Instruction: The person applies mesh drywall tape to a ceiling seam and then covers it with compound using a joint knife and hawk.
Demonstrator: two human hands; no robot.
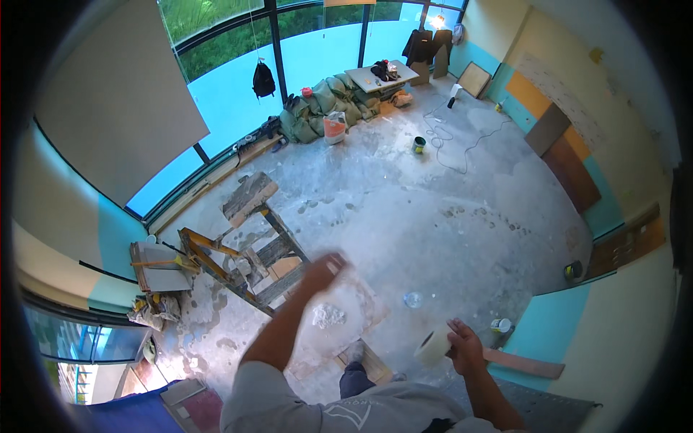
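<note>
My right hand (468, 346) is closed on the rim of a wide roll of whitish tape (432, 349), held out at the lower right in front of my body. The dark hole of the roll faces left. My left hand (325, 273) is raised forward, smeared by motion, so its fingers cannot be made out. Beyond and below it stands a yellow and black stepladder (209, 244) with a worn board (250, 198) at its top. A pale crumpled heap (328, 315) lies on the floor past my left forearm.
Green sacks (317, 108) are piled under the windows, beside a table (386, 78). A can (419, 145) and a cord (465, 155) lie on the dusty floor. A white tub (499, 325) stands near the right wall. My foot (355, 351) is by a wooden board (377, 366).
</note>
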